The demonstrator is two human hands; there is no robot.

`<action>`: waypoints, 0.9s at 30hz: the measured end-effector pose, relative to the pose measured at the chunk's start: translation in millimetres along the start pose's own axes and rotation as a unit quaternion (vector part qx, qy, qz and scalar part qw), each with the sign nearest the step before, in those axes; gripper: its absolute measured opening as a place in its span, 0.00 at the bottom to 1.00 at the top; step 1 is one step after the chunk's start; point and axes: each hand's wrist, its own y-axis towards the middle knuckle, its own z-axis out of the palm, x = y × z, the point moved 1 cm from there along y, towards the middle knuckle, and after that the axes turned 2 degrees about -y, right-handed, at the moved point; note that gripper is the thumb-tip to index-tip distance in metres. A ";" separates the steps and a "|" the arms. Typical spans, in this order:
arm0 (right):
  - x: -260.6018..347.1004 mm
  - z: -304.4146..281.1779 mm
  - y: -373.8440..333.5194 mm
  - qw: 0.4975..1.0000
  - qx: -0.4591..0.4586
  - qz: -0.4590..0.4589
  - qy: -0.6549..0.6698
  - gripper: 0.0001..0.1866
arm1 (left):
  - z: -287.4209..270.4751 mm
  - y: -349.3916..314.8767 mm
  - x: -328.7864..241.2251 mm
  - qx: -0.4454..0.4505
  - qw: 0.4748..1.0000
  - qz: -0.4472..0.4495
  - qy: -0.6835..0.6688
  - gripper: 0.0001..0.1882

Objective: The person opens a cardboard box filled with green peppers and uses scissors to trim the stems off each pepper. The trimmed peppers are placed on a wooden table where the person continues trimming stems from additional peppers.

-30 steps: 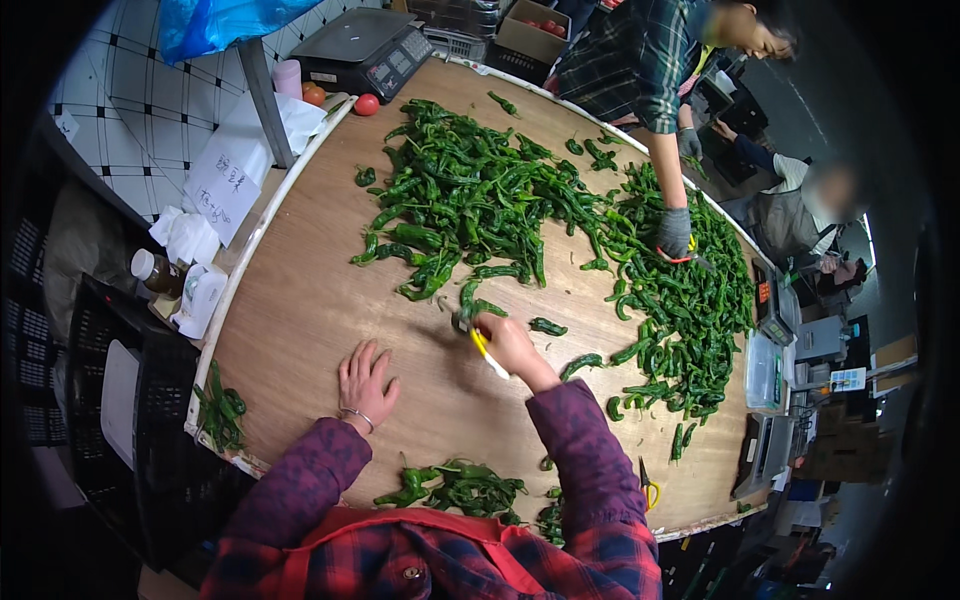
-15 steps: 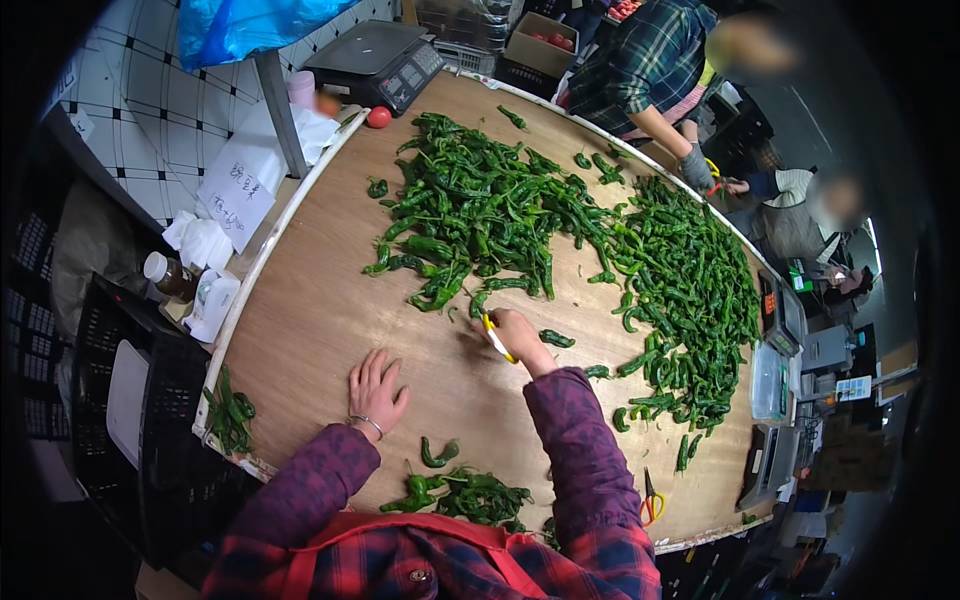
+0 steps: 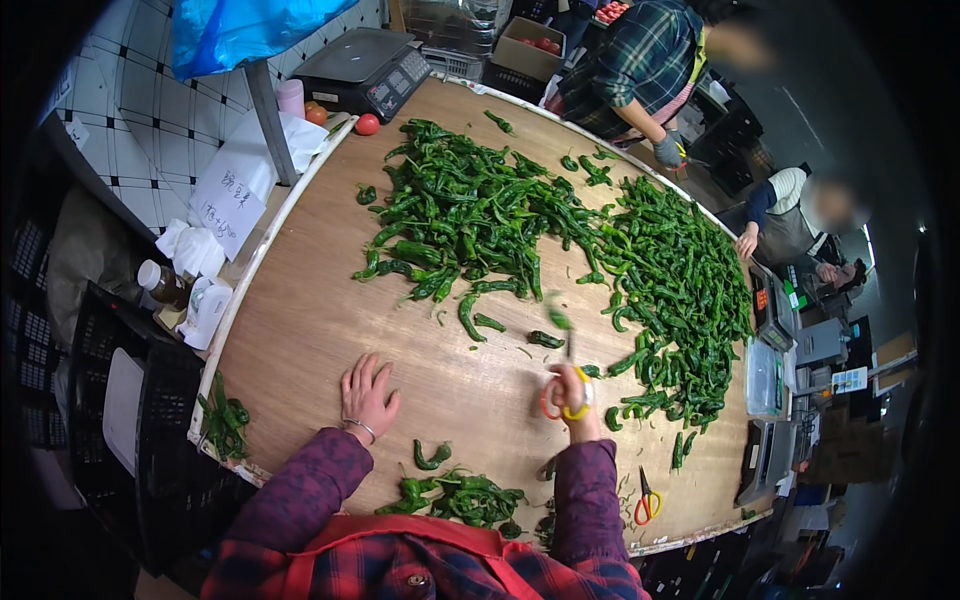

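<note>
My right hand (image 3: 572, 398) grips scissors with orange and yellow handles (image 3: 561, 400); the blades point up and pinch a green pepper (image 3: 558, 318) above the wooden table (image 3: 300, 320). My left hand (image 3: 366, 395) lies flat on the wood, fingers spread, holding nothing. A large spread of green peppers (image 3: 560, 240) covers the far half of the table. A small pile of peppers (image 3: 460, 495) lies near my body, between my arms.
A second pair of scissors (image 3: 646, 498) lies near the front right edge. A weighing scale (image 3: 365, 70) and tomatoes (image 3: 366, 123) sit at the far left. Black crates (image 3: 120, 420) stand to my left. Another person's gloved hand (image 3: 668, 150) works across the table; a further person stands at right.
My right hand has pulled back from the pepper spread toward me and lifted a pepper in the scissors. The person opposite has withdrawn their arm from the pile.
</note>
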 end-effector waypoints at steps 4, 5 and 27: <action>-27.7 -45.5 -24.0 0.964 -0.024 0.012 0.263 0.19 | -1.7 0.7 0.2 0.002 1.000 0.002 0.000 0.28; -27.1 -35.6 -31.2 0.966 -0.024 0.017 0.256 0.19 | -1.7 1.0 -0.2 0.003 1.000 0.002 0.000 0.28; 62.3 126.5 98.7 0.807 0.108 -0.074 -0.576 0.30 | -2.3 0.3 1.4 0.014 1.000 -0.008 0.000 0.28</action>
